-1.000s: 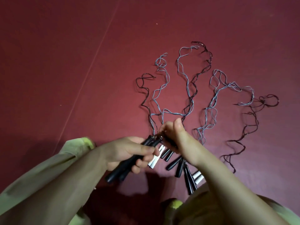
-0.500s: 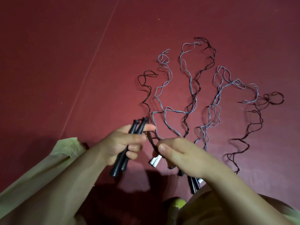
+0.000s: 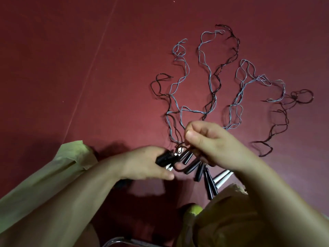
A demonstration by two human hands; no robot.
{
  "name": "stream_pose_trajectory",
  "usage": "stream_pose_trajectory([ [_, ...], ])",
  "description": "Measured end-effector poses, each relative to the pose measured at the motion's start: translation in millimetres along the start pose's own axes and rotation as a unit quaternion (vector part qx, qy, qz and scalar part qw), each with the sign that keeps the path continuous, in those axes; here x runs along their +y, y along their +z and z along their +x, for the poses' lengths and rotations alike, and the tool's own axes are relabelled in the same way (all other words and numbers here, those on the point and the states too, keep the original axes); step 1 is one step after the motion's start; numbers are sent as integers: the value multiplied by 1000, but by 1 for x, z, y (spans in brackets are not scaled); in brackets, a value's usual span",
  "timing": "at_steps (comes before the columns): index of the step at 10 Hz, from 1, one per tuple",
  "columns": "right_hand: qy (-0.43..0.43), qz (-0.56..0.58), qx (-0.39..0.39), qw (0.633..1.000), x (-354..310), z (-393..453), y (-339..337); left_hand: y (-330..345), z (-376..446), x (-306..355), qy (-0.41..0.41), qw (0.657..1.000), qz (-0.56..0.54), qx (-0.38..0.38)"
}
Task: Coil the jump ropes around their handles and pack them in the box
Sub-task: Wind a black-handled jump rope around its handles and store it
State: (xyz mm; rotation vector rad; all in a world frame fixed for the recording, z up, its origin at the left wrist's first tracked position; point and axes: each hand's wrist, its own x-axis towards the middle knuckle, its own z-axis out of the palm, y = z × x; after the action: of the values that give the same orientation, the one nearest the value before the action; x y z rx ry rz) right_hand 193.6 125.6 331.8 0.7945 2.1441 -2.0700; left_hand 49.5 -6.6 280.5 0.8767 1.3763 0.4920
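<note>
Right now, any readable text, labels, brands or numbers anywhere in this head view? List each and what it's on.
None readable.
Black plastic jump rope handles on the dark red floor: no print visible.
White plastic handles: plain, no marking visible.
Black handle pair gripped in the left hand: ribbed, blurred, no text.
Thin grey and dark cords; the right hand pinches one: no tags.
Pale green sleeves: no logo visible.

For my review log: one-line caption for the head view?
Left hand grips paired black handles; right hand pinches the dark rope, other ropes sprawled on red floor.
</note>
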Motion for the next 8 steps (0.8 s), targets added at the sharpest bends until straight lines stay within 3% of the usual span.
stream_pose_trajectory([
  [1, 121, -27, -59, 991, 7, -3, -14, -4, 2, -2, 34, 997, -38, 55],
  [3, 181, -21, -112, 977, 47, 7, -7, -6, -1, 8, 104, 968, -227, 19],
  [4, 150, -38, -90, 984, 37, 9, -1, -10, -3, 9, 111, 946, -303, -3],
  [5, 74, -19, -97, 992, 26, 8, 8, -20, -4, 4, 173, 886, -421, -88],
  [6, 18, -108, -77, 991, 18, 6, 19, -22, -5, 3, 174, 871, -450, -90],
  [7, 14, -283, -82, 956, 1, 0, 18, -20, -6, 5, 94, 926, -364, 1],
  [8, -40, -391, -76, 917, -12, -8, 5, -18, -5, 2, 19, 985, -165, 46],
])
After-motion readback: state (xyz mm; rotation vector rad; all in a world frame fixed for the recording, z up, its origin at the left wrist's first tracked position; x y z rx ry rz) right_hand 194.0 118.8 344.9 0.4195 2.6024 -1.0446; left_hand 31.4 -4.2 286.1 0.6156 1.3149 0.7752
